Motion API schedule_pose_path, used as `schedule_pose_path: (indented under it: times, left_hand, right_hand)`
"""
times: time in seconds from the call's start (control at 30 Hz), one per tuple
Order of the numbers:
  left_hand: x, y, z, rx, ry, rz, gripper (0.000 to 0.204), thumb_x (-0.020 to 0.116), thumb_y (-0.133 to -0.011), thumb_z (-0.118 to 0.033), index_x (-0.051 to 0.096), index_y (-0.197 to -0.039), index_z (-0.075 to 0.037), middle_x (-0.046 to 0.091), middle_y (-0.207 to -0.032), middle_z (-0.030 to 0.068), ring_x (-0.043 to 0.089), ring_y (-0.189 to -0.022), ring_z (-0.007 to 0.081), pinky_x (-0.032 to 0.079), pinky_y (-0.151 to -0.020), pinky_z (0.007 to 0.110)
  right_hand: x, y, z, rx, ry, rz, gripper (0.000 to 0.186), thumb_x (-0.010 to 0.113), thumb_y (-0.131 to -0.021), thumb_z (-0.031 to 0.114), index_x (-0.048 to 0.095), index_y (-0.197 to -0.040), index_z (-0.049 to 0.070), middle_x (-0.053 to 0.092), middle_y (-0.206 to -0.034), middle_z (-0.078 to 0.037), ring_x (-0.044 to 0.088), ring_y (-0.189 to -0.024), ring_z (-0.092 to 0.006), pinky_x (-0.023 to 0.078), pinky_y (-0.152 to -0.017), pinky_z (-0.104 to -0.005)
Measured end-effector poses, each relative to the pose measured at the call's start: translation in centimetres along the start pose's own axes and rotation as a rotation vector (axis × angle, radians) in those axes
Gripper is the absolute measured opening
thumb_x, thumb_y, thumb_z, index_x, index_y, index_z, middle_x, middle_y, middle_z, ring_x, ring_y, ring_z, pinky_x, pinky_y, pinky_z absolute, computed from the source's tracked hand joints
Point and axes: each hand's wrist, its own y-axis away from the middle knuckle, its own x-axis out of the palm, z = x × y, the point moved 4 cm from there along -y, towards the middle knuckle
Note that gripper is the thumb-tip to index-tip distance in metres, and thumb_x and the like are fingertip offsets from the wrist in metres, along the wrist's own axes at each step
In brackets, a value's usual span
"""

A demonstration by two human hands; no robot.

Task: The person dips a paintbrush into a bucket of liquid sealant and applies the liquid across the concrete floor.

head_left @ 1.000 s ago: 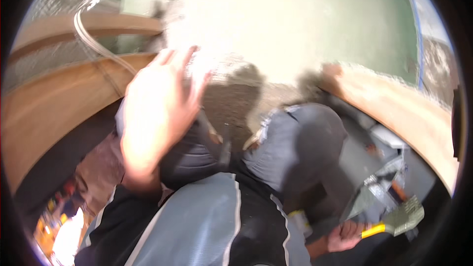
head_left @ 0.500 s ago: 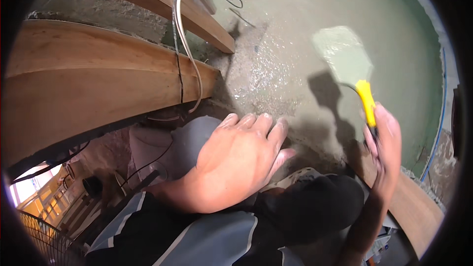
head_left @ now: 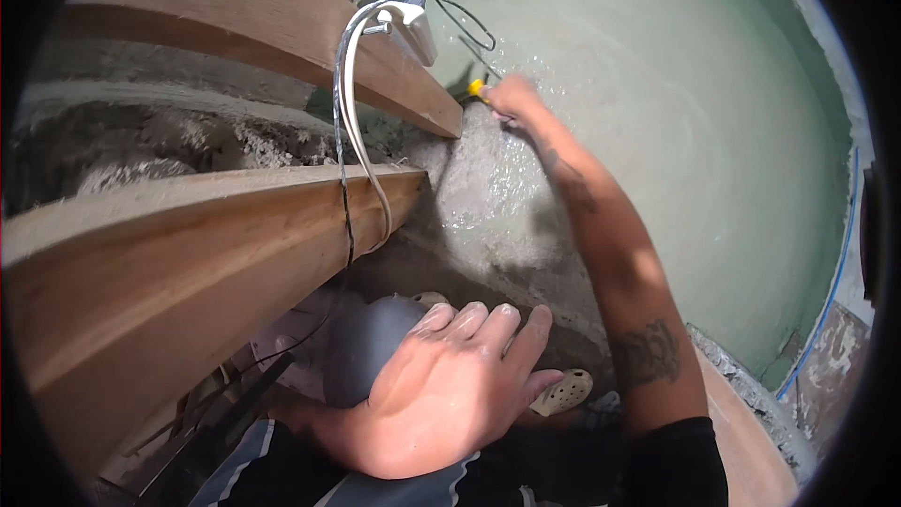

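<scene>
My right hand reaches far forward and is closed round the yellow handle of a trowel. The trowel's blade is hidden at the end of the upper timber. Around it spreads wet, pale green-grey slurry, glossy over a rough patch beside the timber ends. My left hand stays close to my body, back upward, its whitened fingers stretched and slightly apart. It holds nothing that I can see. Just beyond its wrist side is a rounded grey object, partly covered by the hand.
Two thick wooden timbers come in from the left. Black and white cables loop over them to a white box. A beige perforated clog shows below. A blue line runs along the right edge.
My right hand has swept the trowel from the right to the far left, beside the upper timber; its blade has gone out of sight. My left hand keeps its pose, lower in the picture.
</scene>
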Motion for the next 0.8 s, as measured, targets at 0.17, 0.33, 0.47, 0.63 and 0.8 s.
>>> schedule_pose_path:
  times: [0.17, 0.33, 0.47, 0.63, 0.8]
  left_hand:
    - [-0.6, -0.7, 1.3, -0.053, 0.076, 0.054, 0.048, 0.068, -0.082, -0.035, 0.061, -0.117, -0.003, 0.058, -0.088, 0.0083, 0.06, -0.081, 0.0243, 0.048, -0.072, 0.036]
    - [-1.0, -1.1, 1.8, -0.006, 0.092, -0.005, 0.048, 0.065, -0.084, -0.036, 0.059, -0.115, 0.0, 0.053, -0.082, 0.0078, 0.057, -0.076, 0.0228, 0.048, -0.069, 0.037]
    - [-0.7, -1.2, 1.5, -0.027, 0.096, 0.032, 0.047, 0.068, -0.083, -0.035, 0.061, -0.116, -0.003, 0.058, -0.087, 0.0074, 0.059, -0.08, 0.0241, 0.048, -0.071, 0.036]
    - [-0.7, -1.2, 1.1, -0.062, 0.106, 0.06, 0.046, 0.069, -0.082, -0.035, 0.062, -0.115, -0.003, 0.06, -0.089, 0.0075, 0.06, -0.082, 0.0248, 0.048, -0.072, 0.036]
    - [-0.6, -1.5, 1.3, -0.043, 0.094, 0.034, 0.046, 0.069, -0.081, -0.033, 0.062, -0.115, -0.003, 0.059, -0.089, 0.0078, 0.059, -0.08, 0.025, 0.048, -0.072, 0.037]
  right_hand:
    - [-9.0, 2.6, -3.7, -0.013, 0.787, 0.131, 0.025, 0.06, -0.074, 0.016, 0.072, -0.092, 0.002, 0.067, -0.098, -0.022, 0.067, -0.092, -0.0365, 0.053, -0.078, -0.0426]
    - [-16.4, 3.9, -2.8, 0.031, 0.614, -0.244, 0.027, 0.062, -0.078, 0.019, 0.071, -0.096, 0.001, 0.067, -0.099, -0.023, 0.067, -0.091, -0.0365, 0.054, -0.078, -0.0431]
    - [-13.4, 0.8, 0.9, -0.207, 0.56, -0.463, 0.023, 0.063, -0.087, 0.025, 0.071, -0.095, 0.004, 0.067, -0.094, -0.022, 0.066, -0.085, -0.0381, 0.053, -0.075, -0.0459]
    - [-2.5, 0.4, 3.5, -0.5, 0.833, -0.428, 0.016, 0.056, -0.084, 0.013, 0.069, -0.082, 0.005, 0.068, -0.085, -0.014, 0.068, -0.078, -0.0286, 0.056, -0.068, -0.0403]
    - [3.3, 12.9, -0.8, -0.681, 0.813, -0.082, 0.015, 0.055, -0.083, 0.013, 0.068, -0.079, 0.006, 0.065, -0.077, -0.011, 0.067, -0.074, -0.0251, 0.054, -0.06, -0.0369]
